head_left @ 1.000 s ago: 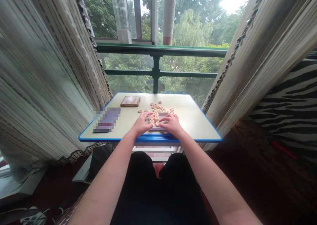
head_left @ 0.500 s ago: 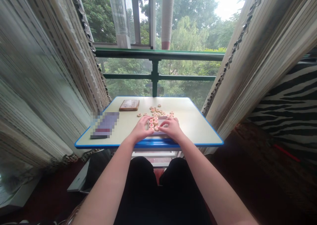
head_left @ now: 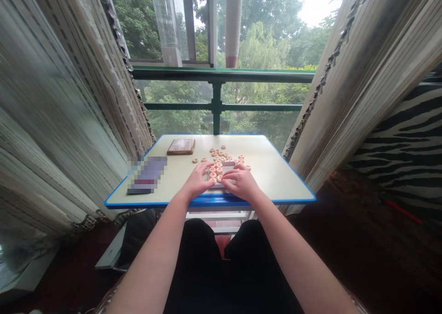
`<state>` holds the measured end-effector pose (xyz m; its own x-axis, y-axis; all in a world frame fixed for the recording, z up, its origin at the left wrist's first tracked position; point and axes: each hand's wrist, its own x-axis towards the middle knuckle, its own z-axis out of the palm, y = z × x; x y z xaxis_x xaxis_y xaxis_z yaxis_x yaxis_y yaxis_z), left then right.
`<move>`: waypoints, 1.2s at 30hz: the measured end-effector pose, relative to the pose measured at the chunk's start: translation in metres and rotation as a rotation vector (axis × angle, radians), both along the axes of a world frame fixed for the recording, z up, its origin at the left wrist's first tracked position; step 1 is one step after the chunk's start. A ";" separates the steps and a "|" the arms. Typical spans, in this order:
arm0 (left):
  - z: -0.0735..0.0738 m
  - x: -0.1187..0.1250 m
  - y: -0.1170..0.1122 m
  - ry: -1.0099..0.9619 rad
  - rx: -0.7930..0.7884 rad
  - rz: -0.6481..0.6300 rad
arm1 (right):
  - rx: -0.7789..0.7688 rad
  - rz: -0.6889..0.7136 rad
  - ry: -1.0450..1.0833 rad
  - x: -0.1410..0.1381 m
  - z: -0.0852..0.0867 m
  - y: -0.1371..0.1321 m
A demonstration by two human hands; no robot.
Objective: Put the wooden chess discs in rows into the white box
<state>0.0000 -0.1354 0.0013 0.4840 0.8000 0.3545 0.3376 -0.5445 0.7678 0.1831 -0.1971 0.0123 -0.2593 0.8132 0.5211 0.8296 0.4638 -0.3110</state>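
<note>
A shallow box (head_left: 229, 165) with pale rims lies near the table's front edge. Round wooden xiangqi pieces with red characters (head_left: 213, 170) sit in two columns in its left part. My left hand (head_left: 198, 181) grips the box's left end, fingers at the far corner and thumb by the near side. Inside the box, my right hand (head_left: 243, 183) has its fingertips on the right edge of a xiangqi piece (head_left: 219, 178), the nearest one in the second column. The right hand hides the box's right part.
Several loose xiangqi pieces (head_left: 223, 155) lie scattered beyond the box on the blue-edged table (head_left: 283, 185). A flat brown box (head_left: 181, 147) lies at the back left, and a blurred-out dark item (head_left: 148, 176) at the left. Curtains (head_left: 307, 97) flank the table; a green railing (head_left: 216, 107) stands behind it.
My right hand has shifted slightly rightward and its fingers have spread a little, fingertips still at the same piece. My left hand stays on the box. The view has shifted slightly.
</note>
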 end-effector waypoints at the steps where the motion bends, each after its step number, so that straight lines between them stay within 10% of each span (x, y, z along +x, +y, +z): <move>1: 0.000 0.000 0.001 0.003 0.004 -0.002 | 0.001 0.003 -0.009 0.000 0.000 0.000; 28: -0.003 -0.002 0.004 0.037 0.030 -0.012 | 0.012 0.008 0.000 0.001 -0.001 0.005; 36: -0.006 -0.001 0.006 0.035 0.020 0.003 | -0.046 -0.114 0.290 0.014 0.000 0.013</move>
